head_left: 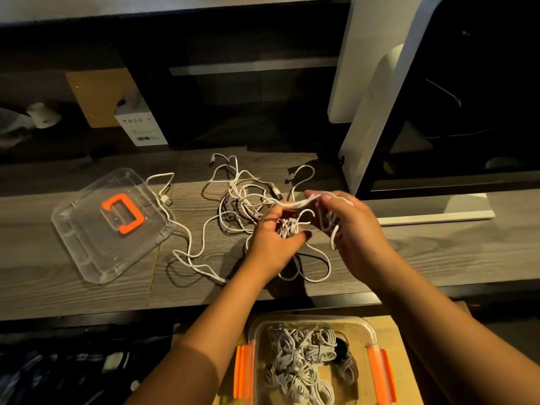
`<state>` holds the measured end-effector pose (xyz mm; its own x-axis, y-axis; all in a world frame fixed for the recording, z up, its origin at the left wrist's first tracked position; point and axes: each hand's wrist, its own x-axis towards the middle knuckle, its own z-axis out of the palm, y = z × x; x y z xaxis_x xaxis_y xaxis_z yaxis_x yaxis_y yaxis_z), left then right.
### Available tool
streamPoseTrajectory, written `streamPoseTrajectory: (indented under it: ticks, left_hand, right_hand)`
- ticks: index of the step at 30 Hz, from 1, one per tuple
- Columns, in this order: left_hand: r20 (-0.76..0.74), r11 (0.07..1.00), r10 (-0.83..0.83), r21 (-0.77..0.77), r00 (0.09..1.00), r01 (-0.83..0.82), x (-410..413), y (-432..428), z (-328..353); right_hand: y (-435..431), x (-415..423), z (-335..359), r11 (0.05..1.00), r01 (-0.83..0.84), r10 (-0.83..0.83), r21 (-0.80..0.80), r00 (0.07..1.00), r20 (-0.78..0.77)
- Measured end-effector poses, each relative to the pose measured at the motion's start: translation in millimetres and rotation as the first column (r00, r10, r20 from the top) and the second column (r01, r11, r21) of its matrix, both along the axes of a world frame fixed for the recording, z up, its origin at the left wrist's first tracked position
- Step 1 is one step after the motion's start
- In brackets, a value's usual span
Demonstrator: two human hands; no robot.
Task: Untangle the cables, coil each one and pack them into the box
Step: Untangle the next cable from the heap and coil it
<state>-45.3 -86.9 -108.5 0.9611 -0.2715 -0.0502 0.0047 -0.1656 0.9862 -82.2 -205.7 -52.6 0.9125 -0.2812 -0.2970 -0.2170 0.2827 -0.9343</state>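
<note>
A tangle of white cables [242,200] lies on the wooden desk [87,287], with loose strands trailing left. My left hand [271,244] grips a small bunch of coiled white cable above the desk. My right hand [353,229] pinches a strand of the same cable and holds loops of it around its fingers. A taut piece runs between both hands. Below the desk edge stands the clear box [257,331] with orange latches; several coiled grey-white cables [301,366] lie inside it. The box's clear lid [87,247] with an orange handle lies on the desk at the left.
A white monitor stand [377,118] rises at the right, its base on the desk. A white carton [140,124] and a brown cardboard piece [93,92] stand at the back left. Dark clutter lies on the floor at the lower left.
</note>
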Motion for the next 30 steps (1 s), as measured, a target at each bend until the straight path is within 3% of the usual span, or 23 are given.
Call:
streamPoseTrajectory:
  ticks: [1, 3, 6, 9, 10, 11, 12, 13, 14, 16, 18, 19, 20, 22, 23, 25, 27, 30]
  left_hand:
    - [0.010, 1.000, 0.006, 0.025, 1.000, -0.007, 0, -1, -4]
    - [0.082, 0.976, 0.025, 0.215, 0.996, -0.042, 3, 0, -8]
    - [0.331, 0.886, -0.030, 0.445, 0.943, -0.128, 6, 4, -12]
    - [0.458, 0.669, -0.100, 0.688, 0.883, -0.281, 9, 6, -10]
    - [0.448, 0.578, -0.135, 0.760, 0.884, -0.297, 11, 9, -10]
    - [0.430, 0.489, -0.176, 0.819, 0.885, -0.301, 13, 13, -11]
    - [0.426, 0.429, -0.218, 0.850, 0.878, -0.306, 15, 17, -12]
    - [0.429, 0.398, -0.243, 0.862, 0.870, -0.314, 17, 21, -13]
    - [0.437, 0.384, -0.247, 0.863, 0.865, -0.327, 17, 26, -12]
    - [0.441, 0.361, -0.256, 0.869, 0.860, -0.338, 17, 34, -10]
    - [0.419, 0.310, -0.294, 0.892, 0.859, -0.329, 17, 38, -7]
    - [0.411, 0.288, -0.311, 0.900, 0.857, -0.327, 18, 38, -6]
    - [0.402, 0.270, -0.317, 0.906, 0.859, -0.325, 18, 38, -5]
    - [0.401, 0.261, -0.301, 0.908, 0.865, -0.329, 20, 38, -4]
    - [0.402, 0.267, -0.289, 0.905, 0.869, -0.330, 20, 39, -5]
    - [0.405, 0.296, -0.258, 0.897, 0.877, -0.327, 19, 41, -8]
    - [0.415, 0.348, -0.204, 0.877, 0.887, -0.330, 17, 44, -15]
    - [0.434, 0.447, -0.128, 0.828, 0.892, -0.338, 10, 43, -23]
  right_hand:
    - [1, -2, 0, 0.999, 0.000, 0.000, 0.037, 1.000, -0.005]
    - [1, -5, 1, 0.992, 0.019, -0.018, 0.126, 1.000, -0.010]
    - [2, -13, 1, 0.974, 0.058, -0.053, 0.217, 0.998, -0.029]
    - [3, -20, 1, 0.916, 0.089, -0.090, 0.391, 0.996, -0.017]
    - [2, -22, 2, 0.925, 0.095, -0.095, 0.368, 0.995, -0.016]
    - [0, -24, 3, 0.966, 0.081, -0.077, 0.245, 0.997, -0.026]
    - [-3, -25, 4, 0.999, 0.031, -0.029, 0.031, 0.998, -0.051]
    - [-6, -25, 3, 0.974, -0.068, 0.045, -0.217, 0.993, -0.109]
    - [-10, -26, -1, 0.868, -0.211, 0.129, -0.450, 0.970, -0.205]
    - [-15, -26, -12, 0.487, -0.518, 0.224, -0.703, 0.852, -0.473]
    - [-14, -29, -17, 0.151, -0.662, 0.257, -0.734, 0.744, -0.617]
    - [-12, -31, -17, 0.057, -0.676, 0.285, -0.735, 0.716, -0.637]
    - [-12, -33, -18, 0.025, -0.680, 0.333, -0.732, 0.697, -0.636]
    - [-9, -37, -17, 0.092, -0.670, 0.462, -0.737, 0.684, -0.564]
    - [-7, -40, -15, 0.212, -0.655, 0.523, -0.726, 0.703, -0.482]
    - [0, -47, -11, 0.568, -0.552, 0.533, -0.611, 0.812, -0.238]
    - [5, -51, -7, 0.841, -0.342, 0.357, -0.418, 0.933, -0.046]
    - [14, -51, 0, 0.985, -0.120, 0.126, -0.120, 0.991, 0.046]
